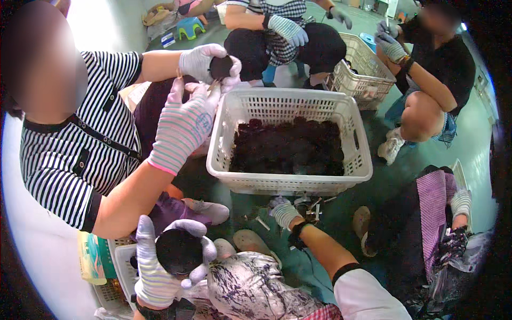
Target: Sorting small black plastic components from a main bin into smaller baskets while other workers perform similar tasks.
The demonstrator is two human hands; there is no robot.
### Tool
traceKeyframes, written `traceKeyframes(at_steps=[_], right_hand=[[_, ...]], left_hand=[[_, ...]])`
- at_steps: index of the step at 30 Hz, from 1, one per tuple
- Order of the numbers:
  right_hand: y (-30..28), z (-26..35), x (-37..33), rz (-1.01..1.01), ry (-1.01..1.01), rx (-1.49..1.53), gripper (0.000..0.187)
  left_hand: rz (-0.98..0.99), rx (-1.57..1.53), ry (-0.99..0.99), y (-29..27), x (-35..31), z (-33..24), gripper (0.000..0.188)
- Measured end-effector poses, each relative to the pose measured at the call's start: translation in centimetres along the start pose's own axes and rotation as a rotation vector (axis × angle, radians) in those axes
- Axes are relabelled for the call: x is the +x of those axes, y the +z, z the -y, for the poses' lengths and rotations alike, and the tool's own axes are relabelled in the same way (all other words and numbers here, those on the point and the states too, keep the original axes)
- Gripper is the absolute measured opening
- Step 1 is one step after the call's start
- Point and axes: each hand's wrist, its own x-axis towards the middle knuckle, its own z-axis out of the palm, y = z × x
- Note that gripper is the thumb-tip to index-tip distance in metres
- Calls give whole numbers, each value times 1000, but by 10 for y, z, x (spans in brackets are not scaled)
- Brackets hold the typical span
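Note:
My left hand [160,274], in a striped knit glove, is closed around a black round piece [180,252]. Its dark face is turned upward; I cannot tell its exact kind. My right hand [284,212], gloved too, reaches down to the floor by the near side of a white plastic crate [290,184]. Its fingers are curled together, and whatever they grip is too small to make out. Beside them lie several small metal tools [314,208]. A dark heap of black pieces [288,146] fills the crate's bottom.
At my left a co-worker's gloved hands [197,101] hold another black round piece [220,68]. Other gloved people sit across and to the right. A second crate [362,72] stands behind the first. A basket [125,266] and a green-and-yellow package [92,258] are near my left arm.

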Motion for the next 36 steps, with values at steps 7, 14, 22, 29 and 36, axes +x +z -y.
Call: traceKeyframes(at_steps=[7,14,22,29,36], right_hand=[[32,2,14,84,-96,-129,39],[4,11,-50,-410,-12,168,33],[-204,91,-192,-521,93,1729,36],[-261,167,-282,-265,-203,1603,61],[-279,193,-289,5,-238,1680,54]], left_hand=[[-61,91,-23,-8,13,5,83],[22,363,-89,0,2,13,88],[150,388,155,-4,-22,23,91],[325,436,267,-2,-32,39,100],[423,549,264,-3,-46,42,95]])
